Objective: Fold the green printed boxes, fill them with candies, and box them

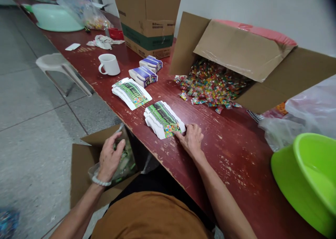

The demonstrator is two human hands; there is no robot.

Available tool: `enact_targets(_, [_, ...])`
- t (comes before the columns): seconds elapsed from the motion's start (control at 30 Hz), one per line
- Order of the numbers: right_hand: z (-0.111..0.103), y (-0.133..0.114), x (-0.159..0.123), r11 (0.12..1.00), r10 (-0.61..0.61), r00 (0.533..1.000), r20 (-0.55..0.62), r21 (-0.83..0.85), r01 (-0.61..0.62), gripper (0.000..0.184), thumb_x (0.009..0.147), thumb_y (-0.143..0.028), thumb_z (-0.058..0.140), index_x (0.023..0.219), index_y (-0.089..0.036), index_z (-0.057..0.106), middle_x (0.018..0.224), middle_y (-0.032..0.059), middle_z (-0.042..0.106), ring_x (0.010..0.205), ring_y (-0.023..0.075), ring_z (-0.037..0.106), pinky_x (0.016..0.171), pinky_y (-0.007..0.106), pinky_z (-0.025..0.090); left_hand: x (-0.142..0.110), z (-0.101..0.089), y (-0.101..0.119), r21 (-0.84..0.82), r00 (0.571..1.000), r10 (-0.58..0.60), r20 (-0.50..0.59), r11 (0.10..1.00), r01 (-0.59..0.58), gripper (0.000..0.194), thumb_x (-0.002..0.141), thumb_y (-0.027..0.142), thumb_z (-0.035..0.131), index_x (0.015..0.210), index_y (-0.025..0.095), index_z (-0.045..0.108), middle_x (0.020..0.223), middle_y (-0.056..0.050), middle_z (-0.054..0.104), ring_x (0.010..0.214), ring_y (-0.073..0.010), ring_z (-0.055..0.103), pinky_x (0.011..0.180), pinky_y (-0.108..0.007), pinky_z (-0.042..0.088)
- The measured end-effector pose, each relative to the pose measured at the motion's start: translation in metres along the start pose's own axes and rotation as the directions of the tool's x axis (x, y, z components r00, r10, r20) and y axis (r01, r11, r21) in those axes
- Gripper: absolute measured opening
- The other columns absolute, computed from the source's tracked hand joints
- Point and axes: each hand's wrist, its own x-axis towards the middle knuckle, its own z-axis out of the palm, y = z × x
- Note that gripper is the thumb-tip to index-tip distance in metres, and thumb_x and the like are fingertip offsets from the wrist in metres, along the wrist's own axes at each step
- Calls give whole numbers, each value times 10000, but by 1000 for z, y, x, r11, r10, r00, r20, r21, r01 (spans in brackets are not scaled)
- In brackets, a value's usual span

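Observation:
My right hand [193, 139] is at the near right end of a fanned stack of flat green-and-white printed cartons [164, 120] on the table. Its thumb rests on the top carton's edge and its fingers curl at the corner. A second fanned stack of the same cartons [132, 93] lies just beyond, to the left. My left hand [111, 156], wearing a pale beaded bracelet [102, 181], hovers with fingers apart and nothing visible in them. Below it, an open cardboard box [81, 169] on the floor holds a clear plastic bag [127, 158] with green-and-white contents.
Wrapped candies [212, 83] spill from a tipped cardboard box [241, 53] on the red table [225, 176]. Purple-and-white cartons [144, 76], a white mug [109, 64] and a taller box [149, 25] stand farther back. A green basin [296, 169] is at right; a stool [55, 62] stands left.

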Motion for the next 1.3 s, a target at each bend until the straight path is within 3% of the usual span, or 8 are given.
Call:
enact_targets(0.2, [7,0,-5,950,150,985,-85,289,-120,459,732,-568,708,950,-176,614,1030,112,600,996,304,492,886,480,364,-5,38,67,188,927,366,76,908,-374,365,917,356,511,1233,212,626,1256,-121,641,1161,-304,558,1052,-476,377])
enact_targets(0.33, [-10,6,-2,697,185,977,108,686,-208,375,760,-564,647,801,-198,578,822,32,600,808,215,533,769,352,428,1,50,91,111,882,457,112,877,-468,375,888,308,551,1239,206,635,1260,-129,638,1164,-294,554,1053,-447,384])
enact_targets(0.5, [-54,3,-8,439,-69,959,273,872,-217,351,757,-525,717,808,-199,596,750,-19,611,686,143,543,666,260,441,2,32,123,-299,905,241,350,945,-136,456,837,432,638,1229,200,659,1252,-116,656,1190,-314,564,1049,-423,404])
enact_targets(0.6, [-76,-10,-16,318,-242,920,308,921,-224,290,776,-454,757,814,-198,629,765,-21,624,706,128,552,692,250,453,-9,26,138,-445,567,152,809,790,423,533,823,566,625,1177,170,682,1136,-147,713,1069,-328,652,934,-428,486])
enact_targets(0.67, [-85,-19,-21,294,-329,883,335,925,-241,269,802,-444,746,837,-200,638,794,-16,641,724,129,570,713,259,470,-19,28,142,-374,296,232,926,662,650,612,744,608,702,1139,142,675,1032,-176,734,911,-326,711,827,-425,523])
enact_targets(0.73, [-89,-27,-26,287,-384,851,359,922,-259,261,827,-448,723,865,-203,643,813,-12,648,730,129,582,719,263,482,-28,31,141,-324,167,305,938,589,741,667,670,597,780,1127,128,655,950,-173,738,784,-308,729,742,-397,532])
enact_targets(0.97, [-95,-37,-38,192,-397,836,378,925,-327,350,807,-442,739,1069,-246,614,917,10,662,703,130,613,630,264,513,-37,29,139,-403,261,328,908,513,758,604,636,534,839,1042,116,679,887,-129,737,787,-279,720,807,-400,529])
enact_targets(1.3, [-89,-46,-53,152,-385,809,444,895,-419,322,793,-415,754,983,-206,599,797,-8,656,471,103,586,439,244,489,-44,41,143,-496,591,106,800,672,550,306,764,415,780,798,126,684,660,-38,680,579,-144,624,606,-255,486])
